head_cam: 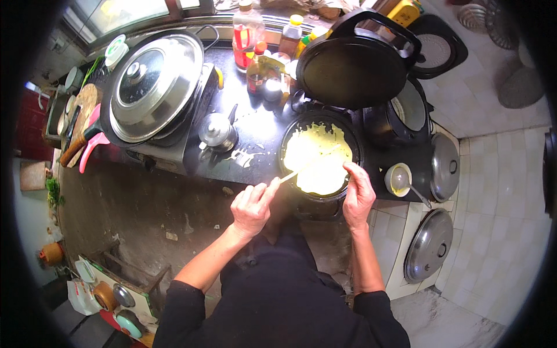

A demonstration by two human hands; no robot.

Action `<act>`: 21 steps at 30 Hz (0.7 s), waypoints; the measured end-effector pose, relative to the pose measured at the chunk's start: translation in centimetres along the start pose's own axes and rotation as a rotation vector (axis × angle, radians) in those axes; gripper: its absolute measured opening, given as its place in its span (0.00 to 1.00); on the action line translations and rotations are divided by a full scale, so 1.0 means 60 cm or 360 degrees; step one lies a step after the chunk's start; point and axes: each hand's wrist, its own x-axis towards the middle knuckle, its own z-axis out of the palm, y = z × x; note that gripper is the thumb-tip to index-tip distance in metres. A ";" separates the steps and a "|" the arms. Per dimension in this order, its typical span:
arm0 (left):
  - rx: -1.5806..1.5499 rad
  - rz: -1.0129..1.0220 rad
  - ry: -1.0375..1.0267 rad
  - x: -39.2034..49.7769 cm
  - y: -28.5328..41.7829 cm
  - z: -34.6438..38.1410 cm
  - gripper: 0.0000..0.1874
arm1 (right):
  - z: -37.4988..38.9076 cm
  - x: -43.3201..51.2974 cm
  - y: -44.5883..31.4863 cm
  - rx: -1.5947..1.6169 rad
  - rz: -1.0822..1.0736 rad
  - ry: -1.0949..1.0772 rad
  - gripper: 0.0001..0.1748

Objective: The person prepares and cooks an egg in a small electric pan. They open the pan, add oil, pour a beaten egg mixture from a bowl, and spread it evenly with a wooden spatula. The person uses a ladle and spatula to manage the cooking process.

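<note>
An electric griddle (357, 148) stands with its lid (357, 69) raised, and a thin pale-yellow pancake (320, 161) with a ragged far edge covers much of its plate. My left hand (254, 206) grips the near end of a thin pale stick (289, 176), perhaps a chopstick, which reaches over the pancake. At the pancake's right edge is my right hand (357, 195), thumb and fingertips close together; whether they pinch the edge cannot be told. Glare washes out part of the pancake.
A lidded wok (156, 87) sits on the stove at left, its handle pointing towards me. Between it and the griddle stands a small metal pot (217, 132). Bottles (248, 35) line the back. A bowl with a ladle (398, 178) is at right, near metal lids (444, 167).
</note>
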 end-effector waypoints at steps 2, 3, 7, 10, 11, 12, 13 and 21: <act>-0.0052 0.0038 -0.0020 0.005 0.005 -0.001 0.27 | 0.009 -0.008 0.001 0.0155 0.0017 0.0208 0.17; 0.0100 0.0101 -0.0212 0.009 0.004 -0.001 0.26 | 0.029 -0.010 0.005 -0.0135 0.0034 0.0052 0.18; 0.0100 -0.0081 -0.0158 0.008 0.011 -0.009 0.25 | 0.047 -0.024 0.037 -0.0404 -0.0030 -0.0097 0.18; 0.0000 -0.0139 -0.0290 0.013 0.015 -0.006 0.22 | 0.051 -0.024 0.061 -0.0249 -0.0043 0.0182 0.10; -0.0012 -0.0173 -0.0416 0.011 0.014 -0.008 0.22 | 0.052 -0.020 0.068 -0.0573 -0.0067 -0.0124 0.06; -0.0118 -0.0541 -0.0735 0.003 0.012 -0.013 0.19 | 0.052 -0.029 0.069 -0.0715 -0.0012 -0.0261 0.07; -0.0252 -0.0606 -0.0499 0.000 0.001 -0.013 0.18 | 0.057 -0.029 0.073 -0.0885 0.0070 -0.0419 0.07; -0.0451 -0.1788 -0.0691 -0.155 -0.098 -0.060 0.18 | 0.061 -0.035 0.057 -0.0318 0.0027 -0.0394 0.21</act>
